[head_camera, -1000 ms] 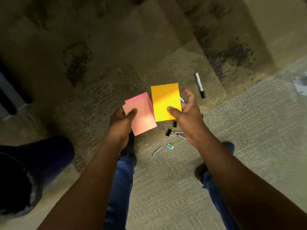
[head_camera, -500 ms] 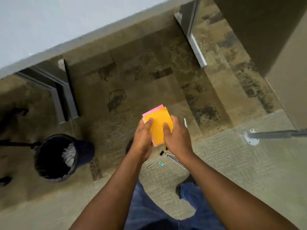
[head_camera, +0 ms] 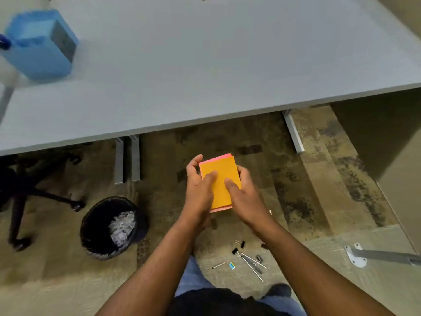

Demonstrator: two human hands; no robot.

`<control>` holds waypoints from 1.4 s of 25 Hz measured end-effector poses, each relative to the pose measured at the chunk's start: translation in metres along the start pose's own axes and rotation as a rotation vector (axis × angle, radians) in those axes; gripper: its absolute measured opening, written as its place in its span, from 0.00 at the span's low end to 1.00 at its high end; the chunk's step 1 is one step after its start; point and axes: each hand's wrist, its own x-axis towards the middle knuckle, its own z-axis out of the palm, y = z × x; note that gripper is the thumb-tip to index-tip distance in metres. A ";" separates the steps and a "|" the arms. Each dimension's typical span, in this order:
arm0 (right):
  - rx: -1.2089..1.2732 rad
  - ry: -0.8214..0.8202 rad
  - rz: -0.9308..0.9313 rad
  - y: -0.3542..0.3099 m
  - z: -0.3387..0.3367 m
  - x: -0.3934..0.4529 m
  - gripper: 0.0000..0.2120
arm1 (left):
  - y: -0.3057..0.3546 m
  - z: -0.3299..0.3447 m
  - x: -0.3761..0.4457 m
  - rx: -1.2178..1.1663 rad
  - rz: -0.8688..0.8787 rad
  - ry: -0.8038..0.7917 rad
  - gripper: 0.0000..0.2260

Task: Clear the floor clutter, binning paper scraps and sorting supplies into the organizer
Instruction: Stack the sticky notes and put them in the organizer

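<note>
Stacked now, where a second ago each hand held its own pad apart, the orange pad [head_camera: 219, 182] lies on the pink pad [head_camera: 220, 210], whose edges show at top and bottom. Left hand [head_camera: 198, 190] grips the stack's left side, thumb pressed on the orange face; right hand [head_camera: 242, 192] grips the right side, thumb likewise on top. Both hold it above the carpet [head_camera: 296, 201], just in front of the grey surface [head_camera: 205, 71]. Below, binder clips [head_camera: 237, 248], pens [head_camera: 252, 266] and a small blue item [head_camera: 231, 265] lie on the floor. A black bin [head_camera: 114, 228] with paper scraps stands to the left. A blurred blue organizer [head_camera: 41, 44] sits on the surface, far left.
</note>
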 end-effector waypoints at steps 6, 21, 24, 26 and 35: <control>0.022 -0.040 -0.104 -0.116 0.101 0.071 0.13 | 0.099 -0.095 0.074 0.098 0.158 0.055 0.14; -0.411 -0.556 -0.391 -0.353 0.227 0.248 0.17 | 0.291 -0.280 0.227 0.536 0.296 0.088 0.21; -0.562 -0.612 -0.478 -0.391 0.258 0.293 0.19 | 0.313 -0.300 0.270 0.498 0.309 0.156 0.21; -0.560 -0.511 -0.528 -0.415 0.279 0.325 0.17 | 0.319 -0.308 0.297 0.457 0.357 0.360 0.18; -0.256 -0.218 -0.600 -0.474 0.409 0.441 0.23 | 0.258 -0.327 0.380 1.382 0.224 0.426 0.33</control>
